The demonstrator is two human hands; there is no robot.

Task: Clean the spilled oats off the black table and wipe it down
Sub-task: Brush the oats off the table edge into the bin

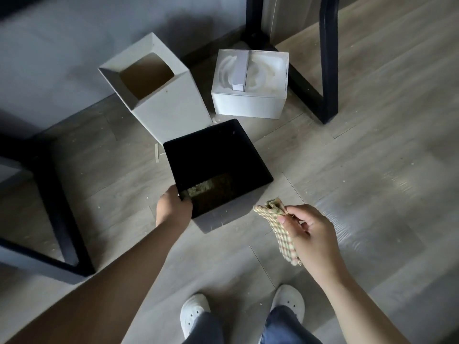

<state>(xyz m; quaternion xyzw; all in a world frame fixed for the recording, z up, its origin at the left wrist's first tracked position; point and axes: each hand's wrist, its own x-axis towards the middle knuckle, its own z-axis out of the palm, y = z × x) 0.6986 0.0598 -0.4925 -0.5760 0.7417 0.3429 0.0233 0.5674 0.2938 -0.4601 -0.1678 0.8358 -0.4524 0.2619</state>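
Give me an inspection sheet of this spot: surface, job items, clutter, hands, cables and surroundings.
Surface: wood-look floor with pale scraps scattered on it; tabletop not in view.
Job's things: black bin stands on the floor, oats in its bottom; checked cloth is bunched up.
Clutter: tall white box with an open top and square white box with a moulded insert, both behind the bin.
Hands: left hand grips the bin's near rim; right hand holds the cloth beside the bin.
Cables: nothing seen.
Surroundings: black table legs on both sides; grey wall behind; white shoes below.
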